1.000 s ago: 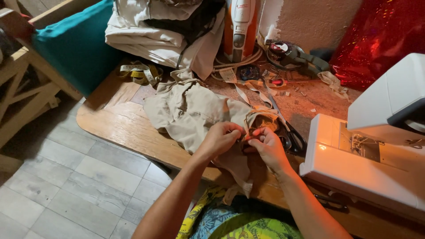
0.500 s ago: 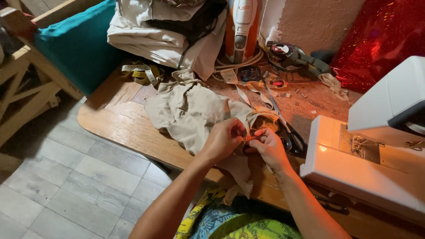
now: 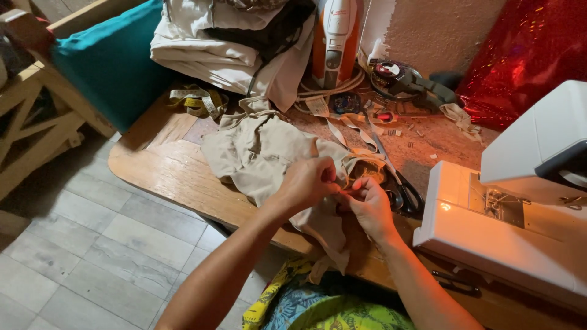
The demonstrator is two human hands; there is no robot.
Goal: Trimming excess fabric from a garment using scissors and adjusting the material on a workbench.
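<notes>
While both the left hand and right hand pinch it, the beige cloth lies crumpled; perhaps a garment.

At the centre of the frame our left hand and right hand meet, fingertips pinching a fold of the beige cloth that lies crumpled on the wooden counter. Black-handled scissors lie just right of our right hand. The white sewing machine fills the right side. At the top stand an orange and white iron and a pile of folded fabric; a yellow tape measure lies upper left, red shiny material upper right.
</notes>
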